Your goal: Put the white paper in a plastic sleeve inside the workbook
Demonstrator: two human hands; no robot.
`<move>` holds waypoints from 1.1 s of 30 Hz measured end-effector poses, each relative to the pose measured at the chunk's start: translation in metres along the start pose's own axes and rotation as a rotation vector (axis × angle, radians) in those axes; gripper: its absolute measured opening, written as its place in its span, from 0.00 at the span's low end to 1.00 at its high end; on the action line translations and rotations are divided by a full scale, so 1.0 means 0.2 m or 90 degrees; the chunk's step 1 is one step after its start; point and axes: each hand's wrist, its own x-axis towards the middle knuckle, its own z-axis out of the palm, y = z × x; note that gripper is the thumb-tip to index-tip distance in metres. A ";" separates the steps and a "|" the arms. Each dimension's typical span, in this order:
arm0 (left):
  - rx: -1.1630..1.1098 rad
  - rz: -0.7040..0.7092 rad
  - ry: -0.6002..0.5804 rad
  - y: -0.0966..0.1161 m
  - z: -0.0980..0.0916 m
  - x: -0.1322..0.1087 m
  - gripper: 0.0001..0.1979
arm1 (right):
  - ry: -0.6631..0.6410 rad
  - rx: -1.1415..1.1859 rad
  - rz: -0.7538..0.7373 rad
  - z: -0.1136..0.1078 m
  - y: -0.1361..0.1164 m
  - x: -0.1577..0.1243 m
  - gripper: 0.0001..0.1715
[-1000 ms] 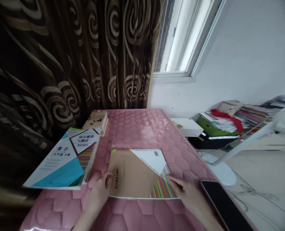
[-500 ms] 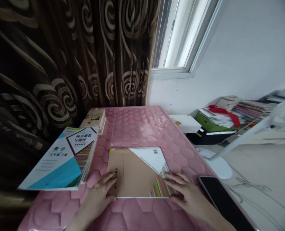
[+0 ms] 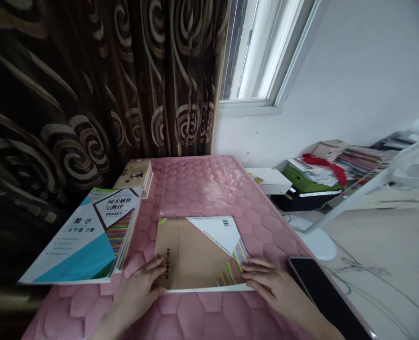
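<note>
A tan and white workbook (image 3: 191, 255) with a striped corner and a barcode lies on the pink table covering in front of me, back cover up. My left hand (image 3: 149, 278) grips its left edge, fingers on the cover and thumb by the near corner. On the opposite side, my right hand (image 3: 266, 278) grips the right edge near the striped corner. The pages show as a thin white line along the near edge. To the left sits a stack of blue and white math workbooks (image 3: 81, 236). Behind that stack is a pile of small tan books (image 3: 133, 174).
A black phone (image 3: 326, 293) rests by the table's right edge, close to my right forearm. Beyond the table stand a white fan (image 3: 315, 231) with cables on the floor, a white box (image 3: 271, 179) and a green bag (image 3: 299, 179) with papers. A patterned curtain (image 3: 181, 80) hangs at the back left.
The view has shifted slightly. The workbook's right side looks a little raised, with more of its near page edge showing, and my right fingers have drawn closer together on it.
</note>
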 end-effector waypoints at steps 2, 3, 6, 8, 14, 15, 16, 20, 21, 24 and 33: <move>-0.009 0.030 0.016 -0.01 0.01 0.00 0.20 | 0.050 0.027 0.023 0.02 0.01 0.01 0.17; -0.015 0.042 0.026 -0.01 0.01 0.00 0.20 | 0.075 0.032 0.043 0.03 0.01 0.01 0.18; -0.045 0.054 0.057 -0.02 0.01 0.01 0.17 | 0.133 0.036 0.106 0.05 0.01 0.03 0.18; -0.090 0.038 0.078 -0.03 0.02 0.03 0.16 | 0.175 0.053 0.132 0.06 0.01 0.05 0.18; -0.234 -0.145 0.218 -0.09 0.05 0.14 0.15 | 0.359 0.253 0.148 0.05 -0.02 0.14 0.16; -0.261 -0.151 0.251 -0.08 0.05 0.16 0.16 | 0.374 0.284 0.152 0.05 -0.02 0.15 0.16; -0.289 -0.146 0.283 -0.07 0.06 0.19 0.18 | 0.380 0.302 0.156 0.05 -0.02 0.17 0.16; -0.384 -0.086 0.335 -0.01 0.04 0.27 0.23 | 0.398 0.290 0.183 0.04 0.01 0.22 0.19; -0.392 -0.075 0.331 0.00 0.04 0.28 0.24 | 0.409 0.273 0.192 0.03 0.02 0.24 0.19; -0.379 -0.081 0.332 0.02 0.04 0.33 0.24 | 0.425 0.197 0.216 0.02 0.02 0.31 0.19; -0.275 -0.194 0.330 0.04 -0.02 0.53 0.13 | 0.407 -0.269 -0.042 0.05 -0.29 0.58 0.20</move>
